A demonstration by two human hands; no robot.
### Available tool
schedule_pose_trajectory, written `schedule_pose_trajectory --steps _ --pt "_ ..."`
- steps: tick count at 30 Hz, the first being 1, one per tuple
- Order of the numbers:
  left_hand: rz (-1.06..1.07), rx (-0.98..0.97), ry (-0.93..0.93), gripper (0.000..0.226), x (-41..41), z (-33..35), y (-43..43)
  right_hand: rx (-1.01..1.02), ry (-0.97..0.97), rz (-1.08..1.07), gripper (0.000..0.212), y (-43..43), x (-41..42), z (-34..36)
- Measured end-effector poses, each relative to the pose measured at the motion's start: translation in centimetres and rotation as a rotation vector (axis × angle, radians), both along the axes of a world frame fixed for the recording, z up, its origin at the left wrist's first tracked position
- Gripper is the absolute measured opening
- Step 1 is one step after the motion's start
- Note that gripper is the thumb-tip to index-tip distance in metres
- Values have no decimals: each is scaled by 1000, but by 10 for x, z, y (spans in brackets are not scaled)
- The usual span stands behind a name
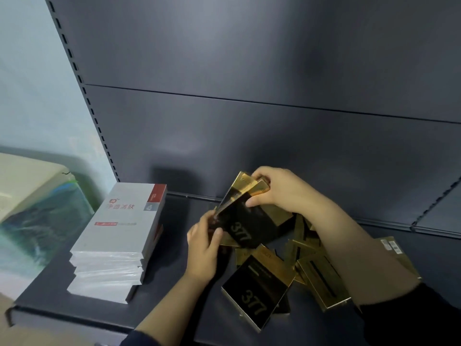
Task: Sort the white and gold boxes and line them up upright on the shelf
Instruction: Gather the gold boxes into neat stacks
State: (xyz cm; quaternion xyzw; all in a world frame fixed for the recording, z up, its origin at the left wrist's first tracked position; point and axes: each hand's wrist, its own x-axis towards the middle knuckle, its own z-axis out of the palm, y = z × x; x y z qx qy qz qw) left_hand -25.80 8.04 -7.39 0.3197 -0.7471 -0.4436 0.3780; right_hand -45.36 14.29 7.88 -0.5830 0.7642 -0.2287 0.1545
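A stack of several white boxes (pixel 117 243) lies flat on the left part of the dark shelf (pixel 57 290). Gold boxes marked 377 lie jumbled on the right; one gold box (pixel 257 290) lies flat near the front. Both hands hold a small tilted bunch of gold boxes (pixel 243 221) above the shelf. My left hand (pixel 203 248) grips the bunch at its lower left edge. My right hand (pixel 277 189) pinches it at the top, thumb on the front face. More gold boxes (pixel 321 278) lie under my right forearm, partly hidden.
The shelf's dark back panel (pixel 249 133) rises behind the boxes, with a slotted upright (pixel 84 96) at its left. A cream and teal object (pixel 37 211) sits left of the shelf. A neighbouring shelf section (pixel 439 208) adjoins at the right.
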Motion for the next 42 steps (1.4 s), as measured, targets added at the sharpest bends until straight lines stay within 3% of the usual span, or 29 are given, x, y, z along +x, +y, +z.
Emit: schedule_pose_trajectory --steps 2,4,7,12,16,20,22,24,27,31,34,36,38,40,42 --pt "-61 177 211 64 7 2 3 8 -87 39 51 -2 14 -5" --pt "-58 271 288 54 11 8 5 9 -133 60 48 -4 24 -15" --pt "51 242 194 20 20 15 13 -54 -206 -37 53 -1 28 -29" --pt "300 233 41 14 73 10 26 -146 -401 -226 33 39 9 -43" --pt "424 305 -207 11 106 9 35 -78 -415 -280 15 78 -5 -56" --pt "334 51 -690 20 108 9 42 66 -375 -245 12 94 -5 -68" --pt "406 -18 -772 31 98 11 50 80 -382 -243 12 97 -5 -69" --pt "477 -86 -693 35 86 16 59 56 -392 -296 14 102 -10 -69" --pt "408 -247 -675 38 72 22 61 57 -345 -387 27 115 -22 -69" --pt "318 -313 -686 34 48 33 50 304 -178 -270 72 142 -31 -72" --pt "153 -297 -605 32 18 45 49 529 65 -108 116 157 -28 -82" --pt "-13 -219 -486 33 -3 49 52 537 239 -56 122 162 -22 -90" --pt "-155 -107 -359 29 -20 50 58 442 294 -70 115 165 -18 -88" --pt "-245 47 -250 18 -33 50 66 291 167 -125 112 167 -19 -76" --pt "-326 378 -162 14 -43 53 74 46 -51 -206 112 169 -19 -59"
